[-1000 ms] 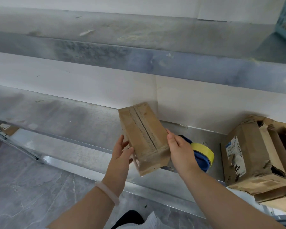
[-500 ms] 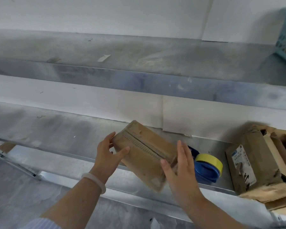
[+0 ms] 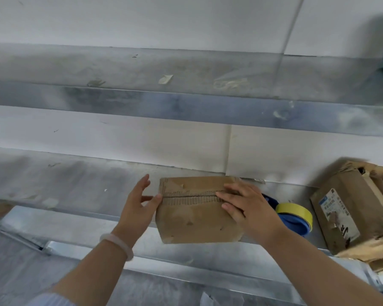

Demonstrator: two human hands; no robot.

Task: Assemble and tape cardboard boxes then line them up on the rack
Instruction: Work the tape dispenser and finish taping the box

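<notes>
Metal rack (image 3: 80, 186) against a white wall: small cardboard box (image 3: 197, 213) on the lower shelf.
Box lies flat, seam uppermost, between the hands. Left hand (image 3: 139, 206), fingers spread, touches its left edge; right hand (image 3: 248, 208) presses flat on its right end. Yellow tape roll (image 3: 294, 214) and torn carton (image 3: 349, 215) to the right.

A worn brown cardboard box (image 3: 197, 210), seam running level across its top, sits at the metal rack's (image 3: 80, 186) front edge.
</notes>
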